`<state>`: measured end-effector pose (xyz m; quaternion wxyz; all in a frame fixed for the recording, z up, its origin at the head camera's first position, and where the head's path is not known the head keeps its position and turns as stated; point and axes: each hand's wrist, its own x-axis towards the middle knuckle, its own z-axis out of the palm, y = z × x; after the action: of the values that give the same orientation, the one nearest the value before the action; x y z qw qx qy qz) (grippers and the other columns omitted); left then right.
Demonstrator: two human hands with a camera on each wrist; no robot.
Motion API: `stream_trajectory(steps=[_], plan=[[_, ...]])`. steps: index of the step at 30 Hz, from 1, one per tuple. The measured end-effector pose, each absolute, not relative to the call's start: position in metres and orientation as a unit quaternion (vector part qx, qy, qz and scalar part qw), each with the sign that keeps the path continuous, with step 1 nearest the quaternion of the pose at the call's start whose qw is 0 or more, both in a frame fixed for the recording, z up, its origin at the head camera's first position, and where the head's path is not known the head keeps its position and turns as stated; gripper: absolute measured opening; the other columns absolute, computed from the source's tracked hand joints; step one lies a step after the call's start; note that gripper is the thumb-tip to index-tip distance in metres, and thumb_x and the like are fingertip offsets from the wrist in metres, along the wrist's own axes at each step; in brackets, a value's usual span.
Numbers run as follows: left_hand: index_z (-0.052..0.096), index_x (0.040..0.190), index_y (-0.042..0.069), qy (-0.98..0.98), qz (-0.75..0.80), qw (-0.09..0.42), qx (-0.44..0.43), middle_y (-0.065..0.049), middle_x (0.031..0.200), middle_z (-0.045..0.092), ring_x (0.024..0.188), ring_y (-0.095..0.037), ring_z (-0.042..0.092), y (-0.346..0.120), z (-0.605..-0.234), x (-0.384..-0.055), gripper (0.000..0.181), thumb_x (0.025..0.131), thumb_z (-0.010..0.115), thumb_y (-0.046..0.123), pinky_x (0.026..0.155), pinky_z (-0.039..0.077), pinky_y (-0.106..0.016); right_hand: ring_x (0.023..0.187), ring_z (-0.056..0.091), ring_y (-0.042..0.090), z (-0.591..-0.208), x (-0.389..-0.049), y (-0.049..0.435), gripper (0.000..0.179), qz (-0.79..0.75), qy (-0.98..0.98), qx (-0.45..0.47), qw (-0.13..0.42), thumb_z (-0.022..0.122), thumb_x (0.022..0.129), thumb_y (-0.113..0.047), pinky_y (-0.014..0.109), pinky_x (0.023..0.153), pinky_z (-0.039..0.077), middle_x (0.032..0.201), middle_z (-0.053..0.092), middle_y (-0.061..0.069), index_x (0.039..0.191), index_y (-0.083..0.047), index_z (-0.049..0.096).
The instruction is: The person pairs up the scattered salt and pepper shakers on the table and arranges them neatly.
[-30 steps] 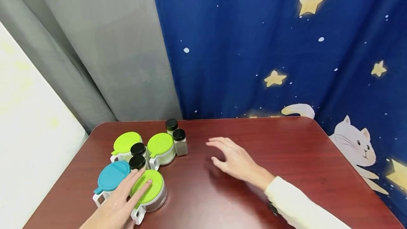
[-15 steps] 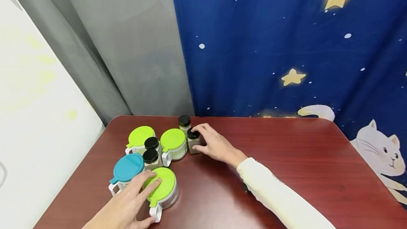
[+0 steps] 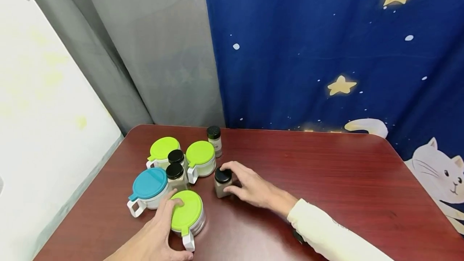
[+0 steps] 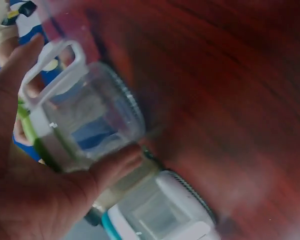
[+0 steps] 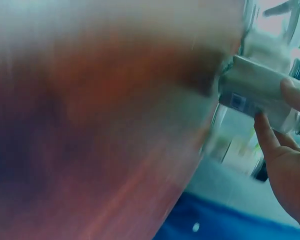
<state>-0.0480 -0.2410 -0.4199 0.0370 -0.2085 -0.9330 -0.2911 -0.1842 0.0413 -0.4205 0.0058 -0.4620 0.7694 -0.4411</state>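
In the head view my left hand grips a clear seasoning jar with a lime-green lid and white handle, fingers on one side and thumb near the handle. The left wrist view shows that hand wrapped around the jar's clear body. My right hand pinches a square spice bottle with a black cap between thumb and fingers, right of the other containers. Whether the bottle touches the table is unclear. A label shows low on its side in the right wrist view.
Left of my hands stand a blue-lidded jar, two green-lidded jars and two black-capped bottles. Another black-capped bottle is near the back edge of the reddish-brown table.
My right hand has reached left, taken hold of the square spice bottle and drawn it toward the front. My left hand has closed around the green-lidded jar, which now stands farther from the blue-lidded one.
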Motion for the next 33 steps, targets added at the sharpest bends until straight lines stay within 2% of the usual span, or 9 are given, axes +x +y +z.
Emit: stream_trajectory(steps=[3, 6, 12, 22, 27, 33], plan=[[0.038, 0.130, 0.010, -0.935, -0.309, 0.017, -0.173, -0.013, 0.145, 0.033, 0.113, -0.024, 0.053, -0.235, -0.421, -0.049, 0.097, 0.063, 0.095, 0.048, 0.081, 0.053, -0.032, 0.097, 0.066, 0.009, -0.419, -0.169, 0.037, 0.050, -0.460, 0.757, -0.464, 0.017, 0.076, 0.091, -0.002, 0.027, 0.084, 0.055, 0.124, 0.059, 0.005, 0.133, -0.008, 0.050], [0.040, 0.130, 0.013, -0.940, -0.305, 0.021, -0.154, -0.003, 0.134, 0.040, 0.108, -0.015, 0.053, -0.231, -0.419, -0.053, 0.093, 0.064, 0.096, 0.047, 0.085, 0.053, -0.031, 0.097, 0.067, 0.009, -0.416, -0.162, 0.036, 0.050, -0.462, 0.755, -0.465, 0.018, 0.077, 0.090, -0.002, 0.025, 0.086, 0.053, 0.123, 0.059, 0.003, 0.134, -0.010, 0.052], [0.040, 0.132, 0.020, -0.939, -0.311, 0.035, -0.141, 0.007, 0.129, 0.046, 0.104, -0.008, 0.058, -0.222, -0.413, -0.062, 0.097, 0.060, 0.097, 0.050, 0.087, 0.053, -0.032, 0.099, 0.068, 0.011, -0.412, -0.154, 0.040, 0.051, -0.469, 0.757, -0.455, 0.006, 0.077, 0.091, -0.005, 0.025, 0.086, 0.054, 0.126, 0.059, 0.001, 0.135, -0.012, 0.054], [0.043, 0.131, 0.021, -0.932, -0.323, 0.072, -0.147, 0.010, 0.133, 0.044, 0.113, -0.009, 0.053, -0.209, -0.409, -0.060, 0.097, 0.056, 0.101, 0.042, 0.090, 0.053, -0.035, 0.104, 0.067, 0.011, -0.415, -0.143, 0.056, 0.053, -0.502, 0.737, -0.451, 0.030, 0.079, 0.089, -0.002, 0.025, 0.086, 0.055, 0.127, 0.060, 0.000, 0.134, -0.012, 0.054], [0.044, 0.133, 0.023, -0.929, -0.329, 0.068, -0.155, 0.012, 0.131, 0.046, 0.109, -0.007, 0.054, -0.194, -0.406, -0.072, 0.098, 0.055, 0.100, 0.045, 0.090, 0.054, -0.035, 0.100, 0.069, 0.012, -0.408, -0.142, 0.072, 0.054, -0.529, 0.741, -0.413, 0.009, 0.081, 0.085, 0.003, 0.028, 0.080, 0.057, 0.123, 0.062, 0.001, 0.130, -0.013, 0.056], [0.046, 0.134, 0.025, -0.922, -0.340, 0.058, -0.176, 0.012, 0.135, 0.046, 0.111, -0.008, 0.054, -0.170, -0.404, -0.090, 0.098, 0.055, 0.101, 0.044, 0.093, 0.052, -0.038, 0.099, 0.070, 0.016, -0.403, -0.144, 0.096, 0.052, -0.521, 0.753, -0.399, -0.042, 0.078, 0.087, 0.004, 0.029, 0.081, 0.057, 0.124, 0.062, 0.007, 0.132, -0.009, 0.055]])
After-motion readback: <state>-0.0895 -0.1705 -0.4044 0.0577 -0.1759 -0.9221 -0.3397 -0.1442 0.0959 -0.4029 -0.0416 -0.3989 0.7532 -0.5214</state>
